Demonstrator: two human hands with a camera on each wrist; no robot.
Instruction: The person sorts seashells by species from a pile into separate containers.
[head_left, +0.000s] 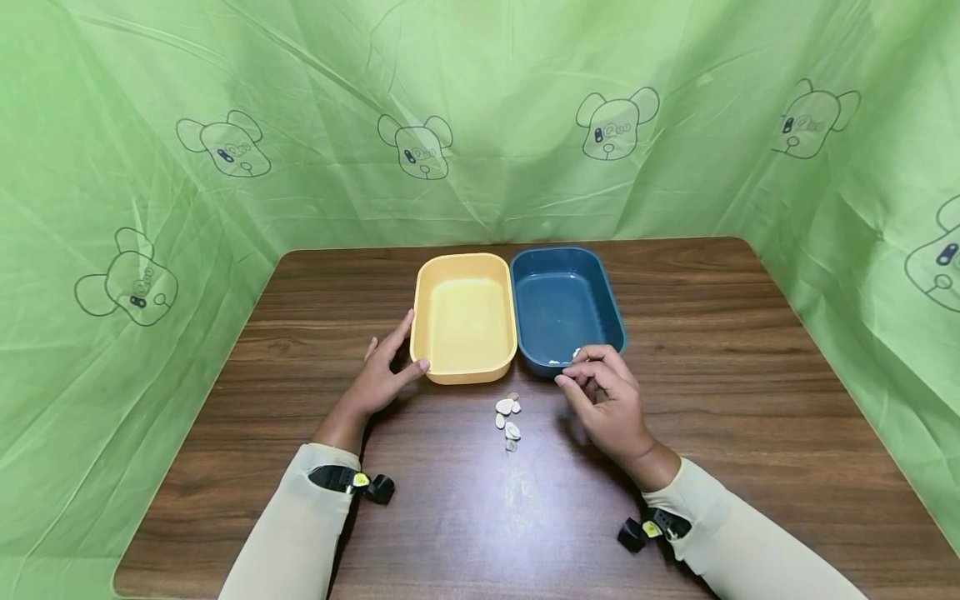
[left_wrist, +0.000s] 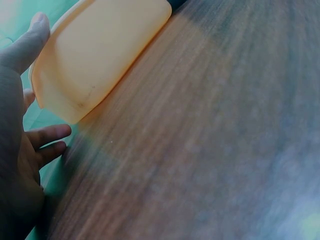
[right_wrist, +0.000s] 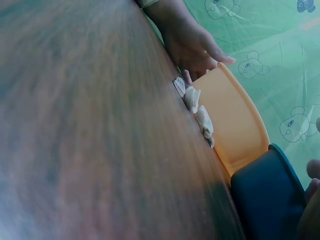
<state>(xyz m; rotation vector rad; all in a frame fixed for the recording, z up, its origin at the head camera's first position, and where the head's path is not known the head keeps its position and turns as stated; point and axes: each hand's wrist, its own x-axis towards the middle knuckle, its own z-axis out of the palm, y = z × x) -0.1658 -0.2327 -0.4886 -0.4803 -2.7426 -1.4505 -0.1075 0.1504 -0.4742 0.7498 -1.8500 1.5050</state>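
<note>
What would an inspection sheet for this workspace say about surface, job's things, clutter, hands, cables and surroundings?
Surface: brown wood-grain table.
Job's things: yellow bin and blue bin, side by side; small pale shells loose in front; whitish bits at the blue bin's near end.
Clutter: nothing seen.
Hands: left hand touches the yellow bin's left side; right hand, fingers bent, is at the blue bin's near end, its grip unclear.
Cables: nothing seen.
Surroundings: green sheet with animal-head outlines, behind and at both sides.
</note>
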